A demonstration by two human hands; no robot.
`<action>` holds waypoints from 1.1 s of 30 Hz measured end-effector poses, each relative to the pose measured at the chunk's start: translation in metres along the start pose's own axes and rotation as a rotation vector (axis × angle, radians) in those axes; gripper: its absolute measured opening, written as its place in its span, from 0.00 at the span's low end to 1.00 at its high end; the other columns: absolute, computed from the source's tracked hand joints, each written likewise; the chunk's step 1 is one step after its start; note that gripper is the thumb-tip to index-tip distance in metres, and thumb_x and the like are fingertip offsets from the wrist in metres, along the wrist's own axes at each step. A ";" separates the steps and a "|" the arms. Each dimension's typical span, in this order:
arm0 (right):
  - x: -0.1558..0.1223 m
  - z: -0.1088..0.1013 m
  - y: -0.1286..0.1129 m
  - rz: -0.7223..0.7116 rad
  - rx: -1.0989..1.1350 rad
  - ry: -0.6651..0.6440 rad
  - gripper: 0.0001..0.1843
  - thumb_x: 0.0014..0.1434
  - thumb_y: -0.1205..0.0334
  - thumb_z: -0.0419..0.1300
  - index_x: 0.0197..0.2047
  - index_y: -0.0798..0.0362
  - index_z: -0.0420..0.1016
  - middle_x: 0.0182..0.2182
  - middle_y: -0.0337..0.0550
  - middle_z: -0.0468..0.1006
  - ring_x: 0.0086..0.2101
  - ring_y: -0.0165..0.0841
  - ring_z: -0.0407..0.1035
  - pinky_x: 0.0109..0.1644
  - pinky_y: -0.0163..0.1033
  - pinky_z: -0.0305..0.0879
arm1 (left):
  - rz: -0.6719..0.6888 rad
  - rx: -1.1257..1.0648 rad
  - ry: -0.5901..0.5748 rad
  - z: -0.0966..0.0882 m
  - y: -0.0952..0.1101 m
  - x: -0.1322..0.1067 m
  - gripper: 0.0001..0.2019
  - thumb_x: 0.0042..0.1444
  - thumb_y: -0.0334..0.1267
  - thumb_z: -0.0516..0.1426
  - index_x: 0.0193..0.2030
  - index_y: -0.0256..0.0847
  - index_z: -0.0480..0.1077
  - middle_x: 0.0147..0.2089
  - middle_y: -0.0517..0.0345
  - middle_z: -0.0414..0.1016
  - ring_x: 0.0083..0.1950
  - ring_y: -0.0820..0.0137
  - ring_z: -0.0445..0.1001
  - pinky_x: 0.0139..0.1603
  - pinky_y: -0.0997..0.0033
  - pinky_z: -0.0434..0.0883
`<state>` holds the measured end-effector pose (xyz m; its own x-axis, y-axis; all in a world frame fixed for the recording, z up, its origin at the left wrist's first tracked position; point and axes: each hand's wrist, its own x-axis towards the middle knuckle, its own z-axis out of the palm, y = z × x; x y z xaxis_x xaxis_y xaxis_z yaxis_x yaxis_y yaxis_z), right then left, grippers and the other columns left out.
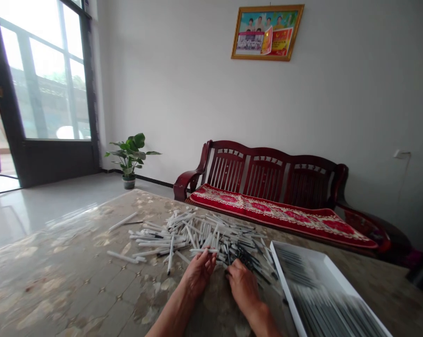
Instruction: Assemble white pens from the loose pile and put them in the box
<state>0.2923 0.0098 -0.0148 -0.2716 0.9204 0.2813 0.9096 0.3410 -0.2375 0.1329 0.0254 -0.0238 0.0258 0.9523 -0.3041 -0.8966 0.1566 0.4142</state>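
Loose heap of white plastic pen barrels [193,231] lies crosswise on a beige mottled stone-pattern desk [57,285], spreading towards the person's hands; a few lie apart on the left. Left hand [199,274]: fingers [207,255] closed on one white barrel [204,251], held roughly level just above the heap. Right hand [243,286]: fingers [232,277] curled down among thin black pen refills [248,262] at the heap's near edge; whether they clamp one cannot be told. Shallow white rectangular tray [285,276] sits right of the hands, near the heap, cut off by the lower frame edge. It holds rows of long dark-and-pale sticks [324,304], too blurred to identify.
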 end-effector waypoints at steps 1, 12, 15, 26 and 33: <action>-0.002 0.003 0.000 -0.006 -0.005 0.010 0.15 0.58 0.74 0.53 0.34 0.47 0.78 0.37 0.41 0.78 0.41 0.33 0.74 0.40 0.32 0.62 | -0.007 0.008 -0.013 0.001 -0.001 0.001 0.05 0.58 0.23 0.57 0.37 0.35 0.69 0.30 0.56 0.78 0.31 0.72 0.81 0.32 0.79 0.78; 0.002 0.032 0.029 0.237 0.838 0.410 0.14 0.56 0.52 0.56 0.40 0.52 0.75 0.35 0.46 0.81 0.35 0.39 0.75 0.38 0.39 0.71 | -0.034 0.141 0.011 0.015 -0.014 0.000 0.04 0.60 0.23 0.55 0.36 0.33 0.68 0.27 0.52 0.79 0.28 0.72 0.80 0.30 0.78 0.77; 0.003 0.028 0.026 0.394 1.107 0.387 0.21 0.52 0.45 0.59 0.41 0.53 0.74 0.35 0.47 0.81 0.31 0.39 0.75 0.29 0.38 0.70 | -0.045 0.157 0.027 0.018 -0.015 -0.003 0.04 0.60 0.23 0.55 0.37 0.33 0.68 0.27 0.51 0.79 0.28 0.72 0.80 0.30 0.79 0.77; 0.004 0.023 0.012 0.513 1.321 0.425 0.22 0.44 0.47 0.67 0.37 0.54 0.77 0.29 0.41 0.81 0.29 0.36 0.73 0.26 0.34 0.66 | -0.075 0.200 0.015 0.020 -0.026 -0.007 0.05 0.57 0.21 0.56 0.35 0.33 0.68 0.27 0.51 0.80 0.28 0.71 0.81 0.31 0.75 0.78; 0.002 0.024 0.015 0.516 1.267 0.426 0.21 0.45 0.47 0.65 0.38 0.54 0.78 0.30 0.43 0.82 0.29 0.36 0.74 0.27 0.34 0.65 | -0.072 0.176 0.022 0.019 -0.027 -0.006 0.04 0.57 0.22 0.57 0.35 0.32 0.69 0.28 0.49 0.81 0.28 0.71 0.81 0.32 0.77 0.78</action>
<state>0.2977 0.0213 -0.0400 0.3165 0.9424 0.1082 -0.0749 0.1386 -0.9875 0.1655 0.0201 -0.0173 0.0760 0.9311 -0.3567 -0.8016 0.2698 0.5335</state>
